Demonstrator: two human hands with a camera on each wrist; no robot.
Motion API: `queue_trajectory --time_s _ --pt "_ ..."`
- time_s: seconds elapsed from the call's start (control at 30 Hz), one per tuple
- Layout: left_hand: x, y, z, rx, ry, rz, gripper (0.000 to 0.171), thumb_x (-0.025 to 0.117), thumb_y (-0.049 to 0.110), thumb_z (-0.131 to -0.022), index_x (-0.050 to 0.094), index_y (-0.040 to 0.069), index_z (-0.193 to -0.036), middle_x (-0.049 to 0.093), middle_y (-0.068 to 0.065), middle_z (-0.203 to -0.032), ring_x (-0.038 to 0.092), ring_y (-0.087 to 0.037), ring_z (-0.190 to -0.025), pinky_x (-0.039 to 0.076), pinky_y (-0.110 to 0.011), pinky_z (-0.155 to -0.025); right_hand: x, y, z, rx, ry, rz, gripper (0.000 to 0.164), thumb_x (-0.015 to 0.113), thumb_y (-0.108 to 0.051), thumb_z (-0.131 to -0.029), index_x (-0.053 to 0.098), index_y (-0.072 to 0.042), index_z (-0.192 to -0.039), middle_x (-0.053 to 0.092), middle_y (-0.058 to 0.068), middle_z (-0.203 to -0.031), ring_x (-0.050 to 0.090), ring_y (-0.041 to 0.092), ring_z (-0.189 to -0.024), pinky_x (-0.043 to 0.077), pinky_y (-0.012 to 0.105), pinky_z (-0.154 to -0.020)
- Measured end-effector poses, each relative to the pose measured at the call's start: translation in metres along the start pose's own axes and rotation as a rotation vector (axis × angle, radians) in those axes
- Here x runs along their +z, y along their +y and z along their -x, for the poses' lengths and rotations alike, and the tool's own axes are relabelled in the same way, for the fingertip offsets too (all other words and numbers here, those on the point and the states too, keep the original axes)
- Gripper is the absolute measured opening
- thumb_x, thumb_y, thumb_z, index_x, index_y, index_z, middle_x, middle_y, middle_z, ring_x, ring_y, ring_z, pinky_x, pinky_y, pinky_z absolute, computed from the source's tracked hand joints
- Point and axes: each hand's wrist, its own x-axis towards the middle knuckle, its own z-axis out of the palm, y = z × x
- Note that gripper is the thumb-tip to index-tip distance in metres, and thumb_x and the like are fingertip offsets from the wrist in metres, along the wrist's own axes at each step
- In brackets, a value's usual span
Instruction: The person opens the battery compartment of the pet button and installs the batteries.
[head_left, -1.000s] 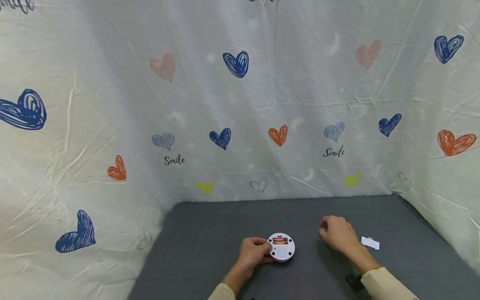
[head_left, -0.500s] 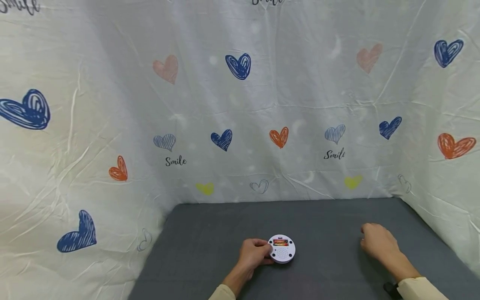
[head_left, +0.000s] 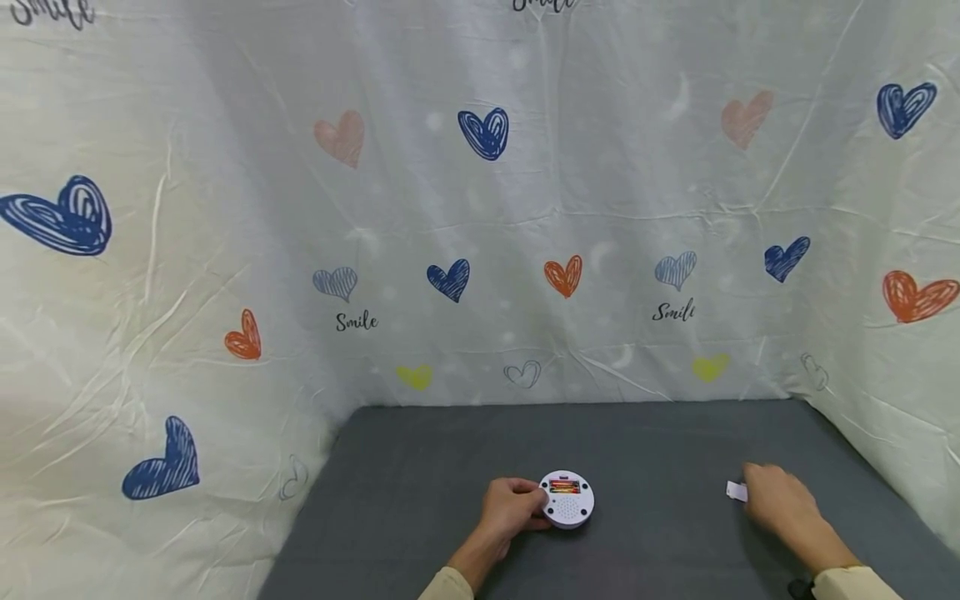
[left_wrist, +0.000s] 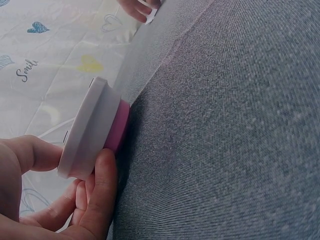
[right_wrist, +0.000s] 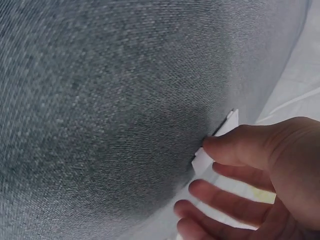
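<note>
A round white battery-powered device (head_left: 567, 510) sits on the dark grey table with its battery compartment facing up. Two batteries (head_left: 564, 487) show in that compartment. My left hand (head_left: 506, 510) grips the device's left edge between thumb and fingers. In the left wrist view, the device's white casing (left_wrist: 90, 130) has a pink part beneath, against the cloth. Off to the right, my right hand (head_left: 780, 500) pinches a small white battery cover (head_left: 736, 491), whose left end pokes out past the fingers. The right wrist view has the thumb over the cover (right_wrist: 202, 161), at the table surface.
Grey cloth covers the table (head_left: 645, 450). A white curtain (head_left: 480, 200) printed with hearts and the word "Smile" hangs behind the table and along both sides. A dark band (head_left: 801, 589) is at the right wrist.
My right hand has moved rightward to the battery cover, which lay alone on the table, and now pinches it. The left hand keeps its grip on the device. The head view shifts slightly.
</note>
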Motion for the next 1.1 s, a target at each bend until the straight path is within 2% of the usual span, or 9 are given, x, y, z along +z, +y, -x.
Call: queue_trajectory --time_s 0.17,0.33,0.63,0.83,1.1 --pt "0.001 0.001 0.0 -0.007 -0.002 -0.007 0.025 0.069 -0.001 -0.085 0.075 -0.011 -0.108 0.07 -0.012 -0.094 0.068 -0.016 -0.077 0.072 -0.033 -0.068 0.001 0.0 0.002 -0.042 0.039 -0.01 0.008 0.065 0.008 -0.086 0.068 0.001 -0.088 0.072 0.023 -0.085 0.07 0.041 -0.076 0.057 0.061 -0.061" --pt "0.0 0.002 -0.001 -0.013 0.001 -0.017 0.026 0.07 -0.001 -0.086 0.074 -0.011 -0.11 0.071 -0.012 -0.094 0.069 -0.016 -0.077 0.072 -0.033 -0.068 0.001 -0.003 0.002 -0.086 0.041 0.008 0.01 0.063 0.008 -0.089 0.065 -0.001 -0.084 0.071 0.022 -0.085 0.071 0.043 -0.075 0.058 0.061 -0.059" --pt "0.001 0.001 -0.002 -0.025 0.012 -0.042 0.027 0.07 0.0 -0.087 0.074 -0.01 -0.112 0.072 -0.014 -0.097 0.07 -0.016 -0.078 0.072 -0.034 -0.069 0.0 -0.005 0.0 -0.121 0.039 0.029 0.014 0.077 0.0 -0.08 0.065 -0.006 -0.082 0.071 0.016 -0.083 0.07 0.041 -0.074 0.058 0.062 -0.058" --pt "0.002 0.0 -0.003 -0.025 0.023 -0.045 0.027 0.071 0.0 -0.088 0.074 -0.01 -0.112 0.073 -0.014 -0.096 0.071 -0.016 -0.077 0.072 -0.034 -0.069 -0.002 -0.013 -0.006 -0.168 0.071 -0.001 0.018 0.079 -0.005 -0.079 0.061 -0.008 -0.078 0.064 0.009 -0.075 0.062 0.029 -0.067 0.052 0.052 -0.055" --pt "0.001 0.0 -0.003 -0.023 0.03 -0.057 0.026 0.07 0.0 -0.088 0.075 -0.01 -0.111 0.072 -0.014 -0.096 0.07 -0.016 -0.078 0.072 -0.035 -0.069 -0.012 -0.041 -0.016 -0.267 0.155 -0.032 0.021 0.079 -0.003 -0.077 0.061 -0.012 -0.073 0.057 0.0 -0.071 0.052 0.018 -0.065 0.046 0.041 -0.054"
